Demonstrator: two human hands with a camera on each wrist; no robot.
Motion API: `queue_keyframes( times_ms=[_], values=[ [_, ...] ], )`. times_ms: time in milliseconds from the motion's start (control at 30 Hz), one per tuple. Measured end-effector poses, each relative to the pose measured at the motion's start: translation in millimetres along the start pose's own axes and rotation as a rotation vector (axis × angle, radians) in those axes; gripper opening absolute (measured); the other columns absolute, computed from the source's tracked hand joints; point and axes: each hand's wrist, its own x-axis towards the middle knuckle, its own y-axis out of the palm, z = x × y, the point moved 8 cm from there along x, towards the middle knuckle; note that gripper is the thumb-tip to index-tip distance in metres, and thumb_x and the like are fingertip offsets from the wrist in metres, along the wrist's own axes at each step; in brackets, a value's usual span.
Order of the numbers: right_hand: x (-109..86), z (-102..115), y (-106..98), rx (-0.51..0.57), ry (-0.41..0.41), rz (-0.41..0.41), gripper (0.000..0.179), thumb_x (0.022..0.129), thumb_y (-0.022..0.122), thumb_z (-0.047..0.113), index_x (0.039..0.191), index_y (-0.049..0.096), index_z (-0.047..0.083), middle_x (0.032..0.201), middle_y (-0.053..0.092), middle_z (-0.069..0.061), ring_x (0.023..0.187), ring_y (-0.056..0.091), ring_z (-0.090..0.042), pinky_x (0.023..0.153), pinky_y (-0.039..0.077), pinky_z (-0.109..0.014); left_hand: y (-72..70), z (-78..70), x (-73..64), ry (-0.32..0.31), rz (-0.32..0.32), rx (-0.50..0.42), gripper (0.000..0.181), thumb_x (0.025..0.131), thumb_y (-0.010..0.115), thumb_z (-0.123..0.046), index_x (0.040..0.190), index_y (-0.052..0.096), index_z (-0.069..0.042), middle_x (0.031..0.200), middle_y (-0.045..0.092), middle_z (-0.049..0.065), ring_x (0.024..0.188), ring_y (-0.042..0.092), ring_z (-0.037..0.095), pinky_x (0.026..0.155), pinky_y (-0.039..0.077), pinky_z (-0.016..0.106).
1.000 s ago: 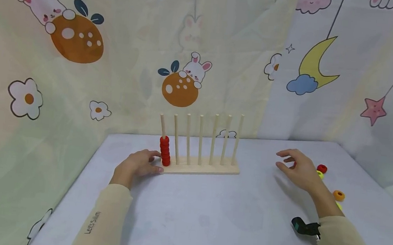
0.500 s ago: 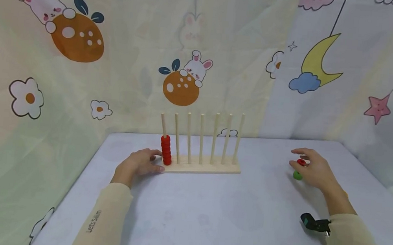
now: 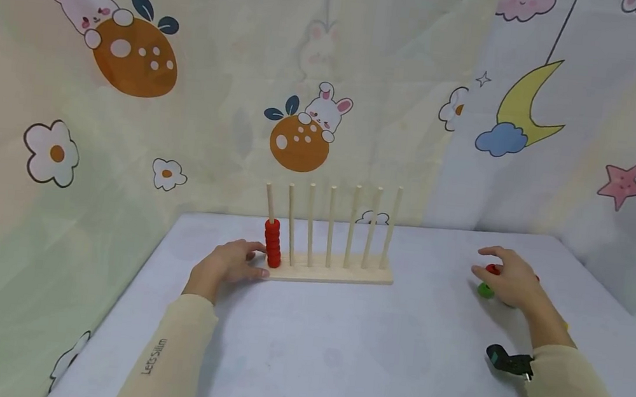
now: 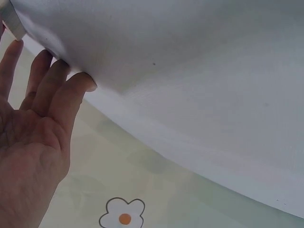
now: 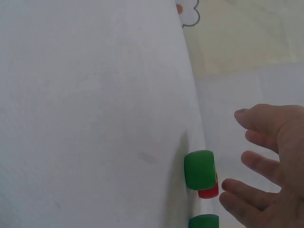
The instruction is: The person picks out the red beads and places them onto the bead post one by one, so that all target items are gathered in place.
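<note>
At the back of the table stands a wooden peg stand (image 3: 339, 276) with several upright pegs. Red beads (image 3: 273, 244) are stacked on its leftmost peg. My left hand (image 3: 226, 266) holds the left end of the base, thumb at the front corner and fingers behind. In the left wrist view, a finger touches the stand's corner (image 4: 14, 26) and other fingertips rest on the table. My right hand (image 3: 511, 282) hovers on the right over loose beads, with nothing between its fingers. Near it lie a green bead (image 5: 199, 170) and a red bead (image 5: 209, 192).
Another green bead (image 5: 204, 222) shows at the lower edge of the right wrist view. Yellow (image 3: 566, 326) peeks out behind the right wrist. A white cloth covers the table (image 3: 337, 354); a printed curtain (image 3: 216, 118) hangs behind it.
My right hand has moved right and slightly down, over the green and red beads. The left hand stays at the stand. The whole head view has shifted slightly.
</note>
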Motion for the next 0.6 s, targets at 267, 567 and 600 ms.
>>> queue_keyframes(
  times_ms=[267, 567, 600],
  values=[
    [6.8, 0, 7, 0.024, 0.012, 0.030, 0.059, 0.103, 0.061, 0.036, 0.143, 0.046, -0.003, 0.149, 0.034, -0.042, 0.133, 0.035, -0.061, 0.105, 0.034, -0.076, -1.4, 1.1, -5.1, -0.041, -0.003, -0.029, 0.066, 0.088, 0.080, -0.039, 0.148, 0.054, -0.028, 0.143, 0.059, 0.015, 0.134, 0.051, 0.036, 0.105, 0.045, 0.064],
    [9.6, 13, 16, 0.076, 0.003, 0.079, 0.054, 0.101, 0.065, 0.032, 0.139, 0.052, -0.004, 0.141, 0.052, -0.034, 0.126, 0.050, -0.053, 0.100, 0.046, -0.066, 0.4, 2.3, -5.3, -0.086, 0.000, -0.061, 0.068, 0.086, 0.082, -0.038, 0.148, 0.055, -0.029, 0.145, 0.057, 0.014, 0.135, 0.050, 0.036, 0.104, 0.045, 0.066],
    [10.3, 13, 16, 0.078, 0.003, 0.086, 0.053, 0.100, 0.066, 0.031, 0.138, 0.054, -0.004, 0.139, 0.053, -0.032, 0.125, 0.051, -0.052, 0.099, 0.047, -0.064, 1.0, 2.1, -5.2, -0.084, -0.001, -0.065, 0.068, 0.086, 0.082, -0.038, 0.148, 0.055, -0.029, 0.145, 0.057, 0.015, 0.134, 0.051, 0.036, 0.104, 0.045, 0.066]
  ],
)
